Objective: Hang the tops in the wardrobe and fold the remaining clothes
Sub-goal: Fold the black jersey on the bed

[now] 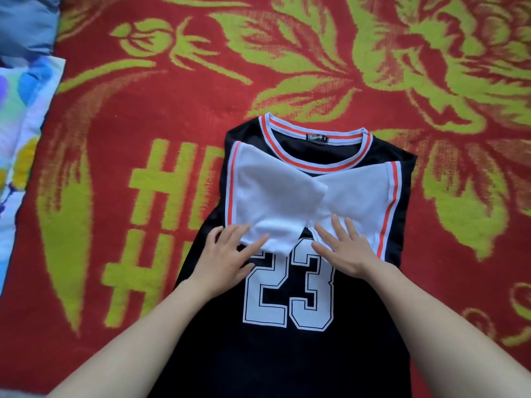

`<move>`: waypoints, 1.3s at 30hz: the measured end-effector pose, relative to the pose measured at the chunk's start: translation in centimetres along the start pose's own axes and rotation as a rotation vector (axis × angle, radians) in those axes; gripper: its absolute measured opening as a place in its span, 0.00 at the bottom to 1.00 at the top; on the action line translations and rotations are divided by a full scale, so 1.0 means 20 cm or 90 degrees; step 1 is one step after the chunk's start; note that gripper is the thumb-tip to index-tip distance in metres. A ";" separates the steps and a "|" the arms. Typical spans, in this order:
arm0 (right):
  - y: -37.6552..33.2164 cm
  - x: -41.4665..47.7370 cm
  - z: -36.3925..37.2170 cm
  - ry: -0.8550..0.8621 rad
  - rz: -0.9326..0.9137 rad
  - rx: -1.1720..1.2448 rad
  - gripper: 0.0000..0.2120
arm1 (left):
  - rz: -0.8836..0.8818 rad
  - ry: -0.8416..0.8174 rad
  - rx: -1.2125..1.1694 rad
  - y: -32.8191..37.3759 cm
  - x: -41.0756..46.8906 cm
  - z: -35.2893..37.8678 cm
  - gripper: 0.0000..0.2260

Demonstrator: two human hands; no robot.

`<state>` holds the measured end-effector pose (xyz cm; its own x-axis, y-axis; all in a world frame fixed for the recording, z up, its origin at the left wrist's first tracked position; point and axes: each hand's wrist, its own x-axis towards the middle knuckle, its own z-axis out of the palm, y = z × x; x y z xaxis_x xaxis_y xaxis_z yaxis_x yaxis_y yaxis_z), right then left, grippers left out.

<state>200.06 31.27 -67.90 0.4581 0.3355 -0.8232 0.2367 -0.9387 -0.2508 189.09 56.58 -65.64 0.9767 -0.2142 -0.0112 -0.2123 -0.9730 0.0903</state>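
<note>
A black jersey with a white number 23 lies flat on a red and green blanket, collar away from me. Its two white sleeves, trimmed in orange, are folded inward and cross over the chest: the left sleeve overlaps the right sleeve. My left hand lies flat with straight fingers on the lower edge of the left sleeve. On the lower edge of the right sleeve my right hand presses flat, fingers spread. The jersey's hem runs out of view at the bottom.
The red blanket with green flowers and letters covers the whole surface. At the left edge lie a blue fabric item and a colourful printed cloth.
</note>
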 end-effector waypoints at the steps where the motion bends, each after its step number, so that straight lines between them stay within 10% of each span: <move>1: 0.00 0.00 0.00 0.003 -0.003 -0.002 0.31 | -0.038 -0.066 0.002 -0.01 -0.02 0.01 0.30; 13: 0.00 -0.05 -0.12 -0.001 -0.053 0.073 0.28 | -0.216 -0.497 -0.043 -0.10 -0.02 0.05 0.25; 19: 0.25 -0.02 -0.56 0.518 0.088 0.112 0.16 | -0.335 -0.129 -0.134 -0.19 0.29 -0.07 0.14; 29: 0.45 0.21 -0.68 0.310 0.170 0.529 0.32 | -0.557 -0.153 -0.510 -0.56 0.80 0.04 0.32; 39: 0.50 0.37 -0.75 0.352 0.276 0.514 0.07 | -0.652 -0.163 -0.506 -0.65 1.07 0.06 0.07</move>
<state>218.54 25.61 -68.84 0.7401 -0.2400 -0.6282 -0.5835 -0.6936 -0.4225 212.78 64.55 -68.20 0.6320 0.4878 -0.6023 0.7749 -0.4078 0.4828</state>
